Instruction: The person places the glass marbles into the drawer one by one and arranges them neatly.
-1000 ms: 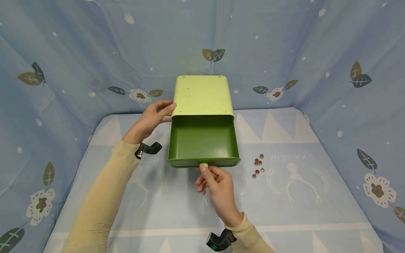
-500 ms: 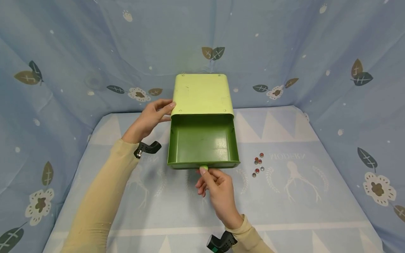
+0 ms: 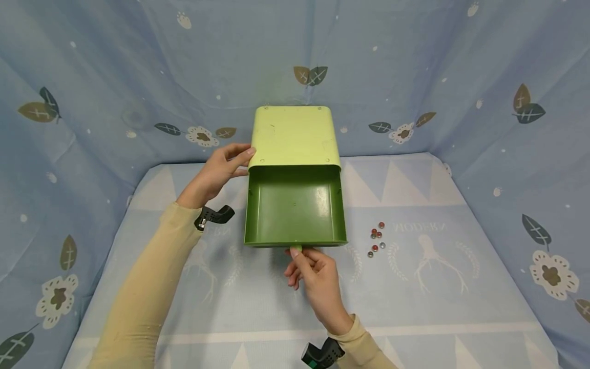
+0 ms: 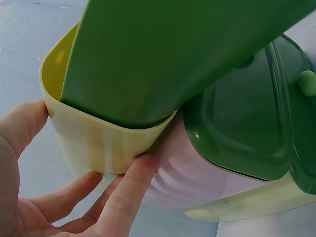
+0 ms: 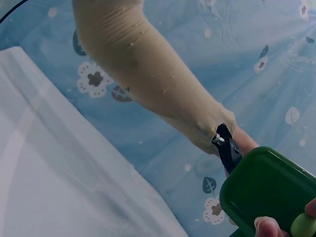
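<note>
A drawer cabinet [image 3: 295, 136] with a pale yellow-green casing stands at the back middle of the table in the head view. Its dark green drawer [image 3: 295, 210] is pulled far out, and nothing lies inside. My left hand [image 3: 216, 171] holds the casing's left side near the front, thumb by the top edge. In the left wrist view, fingers [image 4: 126, 197] press its side wall. My right hand [image 3: 320, 282] pinches the small light green knob [image 3: 297, 248] on the drawer front with thumb and fingers. The right wrist view shows the knob and drawer front [image 5: 269, 187].
Several small round red and grey beads [image 3: 375, 248] lie right of the drawer on the pale blue tablecloth [image 3: 438, 307]. Below the top casing, a pink unit [image 4: 182, 177] with a green front shows in the left wrist view. A patterned blue curtain [image 3: 184, 77] surrounds the table.
The drawer's front edge has come slightly towards me and tipped a little, showing more of its floor. My right hand moved with the knob; the left hand keeps its hold.
</note>
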Action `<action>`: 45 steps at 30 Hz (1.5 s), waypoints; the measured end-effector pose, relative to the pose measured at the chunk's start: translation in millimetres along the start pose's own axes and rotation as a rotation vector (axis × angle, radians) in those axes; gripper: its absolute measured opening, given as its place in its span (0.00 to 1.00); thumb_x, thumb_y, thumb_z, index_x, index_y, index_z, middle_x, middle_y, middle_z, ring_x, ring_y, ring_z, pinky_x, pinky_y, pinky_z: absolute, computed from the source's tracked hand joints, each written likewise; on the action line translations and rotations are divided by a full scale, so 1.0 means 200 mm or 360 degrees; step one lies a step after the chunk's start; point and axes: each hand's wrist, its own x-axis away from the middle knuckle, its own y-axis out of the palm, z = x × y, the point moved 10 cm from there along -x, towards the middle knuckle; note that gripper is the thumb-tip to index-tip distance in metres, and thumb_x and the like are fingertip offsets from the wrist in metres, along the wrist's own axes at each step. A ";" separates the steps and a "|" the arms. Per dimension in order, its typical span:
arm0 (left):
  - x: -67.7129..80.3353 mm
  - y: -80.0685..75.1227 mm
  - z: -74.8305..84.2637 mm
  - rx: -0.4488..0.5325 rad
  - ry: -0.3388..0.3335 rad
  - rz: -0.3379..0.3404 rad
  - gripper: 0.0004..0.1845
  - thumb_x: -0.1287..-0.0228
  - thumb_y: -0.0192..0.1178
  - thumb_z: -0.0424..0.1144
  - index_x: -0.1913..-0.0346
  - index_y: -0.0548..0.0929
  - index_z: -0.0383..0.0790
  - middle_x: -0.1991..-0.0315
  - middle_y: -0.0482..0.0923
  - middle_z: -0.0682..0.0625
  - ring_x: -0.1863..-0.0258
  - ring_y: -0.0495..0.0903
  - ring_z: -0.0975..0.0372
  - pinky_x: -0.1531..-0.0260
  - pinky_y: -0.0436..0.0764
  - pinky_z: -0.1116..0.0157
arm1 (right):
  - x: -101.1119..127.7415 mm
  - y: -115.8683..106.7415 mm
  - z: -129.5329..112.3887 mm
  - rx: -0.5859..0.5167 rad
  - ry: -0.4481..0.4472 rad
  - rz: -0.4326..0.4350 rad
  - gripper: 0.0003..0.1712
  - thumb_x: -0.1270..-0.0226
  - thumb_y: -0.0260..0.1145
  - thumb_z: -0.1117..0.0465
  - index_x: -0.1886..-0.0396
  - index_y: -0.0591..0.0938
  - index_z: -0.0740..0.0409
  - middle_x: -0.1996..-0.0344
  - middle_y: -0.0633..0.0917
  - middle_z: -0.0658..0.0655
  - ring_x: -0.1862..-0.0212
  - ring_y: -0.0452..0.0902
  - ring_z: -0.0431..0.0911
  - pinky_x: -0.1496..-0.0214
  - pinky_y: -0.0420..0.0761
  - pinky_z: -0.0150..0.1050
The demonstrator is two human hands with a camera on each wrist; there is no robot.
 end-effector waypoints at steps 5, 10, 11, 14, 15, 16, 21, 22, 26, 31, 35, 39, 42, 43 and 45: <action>0.00 0.00 0.00 -0.0002 -0.0001 0.0006 0.37 0.13 0.58 0.54 0.15 0.64 0.35 0.23 0.66 0.37 0.33 0.74 0.49 0.27 0.79 0.51 | 0.00 0.00 0.02 0.0024 -0.0009 -0.0016 0.16 0.13 0.66 0.59 0.50 0.90 0.70 0.74 0.87 0.62 0.77 0.82 0.44 0.76 0.83 0.33; 0.00 0.00 0.00 0.0005 -0.0001 0.0006 0.38 0.14 0.58 0.55 0.15 0.64 0.35 0.23 0.66 0.38 0.32 0.73 0.49 0.27 0.79 0.51 | -0.01 0.00 0.02 0.0040 -0.0032 -0.0035 0.17 0.13 0.65 0.60 0.49 0.89 0.72 0.73 0.87 0.63 0.77 0.82 0.44 0.76 0.83 0.34; 0.00 0.00 0.00 0.0006 -0.0001 0.0006 0.38 0.14 0.58 0.55 0.15 0.64 0.35 0.23 0.66 0.38 0.32 0.73 0.49 0.27 0.79 0.51 | -0.01 0.00 0.02 0.0041 -0.0032 -0.0035 0.17 0.13 0.65 0.60 0.49 0.89 0.72 0.73 0.87 0.63 0.77 0.82 0.44 0.76 0.83 0.34; 0.00 0.00 0.00 0.0005 0.0000 0.0007 0.38 0.14 0.58 0.55 0.15 0.64 0.35 0.23 0.66 0.38 0.32 0.73 0.49 0.27 0.79 0.51 | -0.01 0.00 0.02 0.0042 -0.0030 -0.0033 0.16 0.13 0.65 0.60 0.49 0.89 0.71 0.73 0.87 0.63 0.77 0.82 0.44 0.76 0.83 0.33; 0.00 0.00 0.00 0.0003 -0.0001 0.0007 0.38 0.14 0.58 0.55 0.15 0.64 0.35 0.23 0.66 0.38 0.32 0.73 0.49 0.27 0.79 0.51 | -0.01 0.00 0.02 0.0042 -0.0030 -0.0031 0.15 0.13 0.65 0.60 0.49 0.89 0.70 0.73 0.87 0.62 0.77 0.82 0.44 0.76 0.83 0.33; 0.00 0.00 0.00 0.0003 -0.0001 0.0007 0.38 0.14 0.58 0.55 0.15 0.64 0.35 0.23 0.66 0.38 0.32 0.73 0.49 0.27 0.78 0.51 | -0.01 0.00 0.02 0.0039 -0.0029 -0.0031 0.15 0.13 0.65 0.60 0.48 0.89 0.70 0.73 0.88 0.62 0.77 0.82 0.44 0.76 0.83 0.33; 0.00 0.00 0.00 0.0006 -0.0006 0.0008 0.38 0.14 0.58 0.55 0.15 0.64 0.36 0.23 0.65 0.38 0.32 0.73 0.49 0.27 0.78 0.52 | -0.01 0.00 0.03 0.0030 -0.0023 -0.0050 0.15 0.12 0.64 0.60 0.47 0.89 0.70 0.72 0.88 0.63 0.77 0.83 0.44 0.75 0.85 0.36; 0.00 0.00 -0.01 0.0007 -0.0007 0.0009 0.38 0.14 0.58 0.55 0.15 0.64 0.36 0.22 0.65 0.38 0.32 0.73 0.49 0.27 0.78 0.52 | -0.01 0.00 0.03 0.0025 -0.0020 -0.0055 0.16 0.12 0.64 0.60 0.46 0.89 0.70 0.72 0.88 0.63 0.77 0.83 0.44 0.75 0.85 0.36; 0.00 0.00 -0.01 0.0013 -0.0010 0.0007 0.39 0.14 0.59 0.56 0.15 0.64 0.36 0.22 0.65 0.38 0.31 0.73 0.49 0.26 0.78 0.51 | -0.01 0.00 0.03 0.0019 -0.0010 -0.0069 0.16 0.12 0.64 0.60 0.46 0.89 0.70 0.71 0.88 0.64 0.77 0.83 0.44 0.75 0.86 0.37; 0.00 0.00 -0.01 0.0020 -0.0009 0.0009 0.38 0.14 0.59 0.56 0.15 0.64 0.36 0.23 0.66 0.39 0.31 0.73 0.49 0.27 0.78 0.52 | -0.01 0.00 0.03 0.0042 0.0007 -0.0088 0.16 0.12 0.64 0.59 0.46 0.89 0.70 0.72 0.88 0.65 0.77 0.83 0.45 0.75 0.87 0.40; 0.00 0.00 -0.01 0.0022 0.0000 0.0010 0.38 0.14 0.59 0.55 0.16 0.65 0.36 0.23 0.66 0.39 0.31 0.73 0.50 0.27 0.79 0.52 | -0.01 0.00 0.04 0.0049 0.0035 -0.0092 0.17 0.12 0.64 0.57 0.47 0.90 0.68 0.72 0.88 0.65 0.77 0.83 0.45 0.75 0.87 0.38; 0.00 0.00 0.00 0.0016 0.0005 0.0009 0.38 0.14 0.59 0.55 0.16 0.65 0.35 0.24 0.66 0.38 0.32 0.73 0.49 0.27 0.78 0.51 | -0.01 0.00 0.05 0.0045 0.0068 -0.0108 0.16 0.13 0.65 0.57 0.51 0.90 0.68 0.72 0.88 0.64 0.77 0.83 0.45 0.74 0.86 0.36; 0.00 0.00 0.00 0.0010 0.0006 0.0008 0.38 0.14 0.59 0.55 0.15 0.64 0.35 0.23 0.66 0.38 0.32 0.73 0.49 0.26 0.78 0.51 | 0.00 0.01 0.06 0.0073 0.0084 -0.0158 0.16 0.13 0.66 0.57 0.54 0.89 0.68 0.72 0.88 0.65 0.76 0.83 0.46 0.74 0.87 0.37; 0.00 0.00 0.00 0.0010 0.0007 0.0007 0.38 0.14 0.59 0.55 0.15 0.64 0.35 0.23 0.66 0.38 0.32 0.73 0.49 0.27 0.78 0.51 | 0.00 0.01 0.06 0.0096 0.0087 -0.0183 0.15 0.14 0.67 0.58 0.53 0.89 0.68 0.72 0.88 0.65 0.76 0.83 0.46 0.74 0.87 0.37; 0.00 0.01 0.00 0.0008 0.0007 0.0005 0.39 0.14 0.59 0.55 0.15 0.64 0.35 0.23 0.65 0.38 0.31 0.73 0.49 0.26 0.78 0.51 | 0.00 0.01 0.06 0.0157 0.0102 -0.0240 0.14 0.15 0.68 0.58 0.51 0.89 0.67 0.72 0.88 0.65 0.76 0.84 0.47 0.73 0.87 0.37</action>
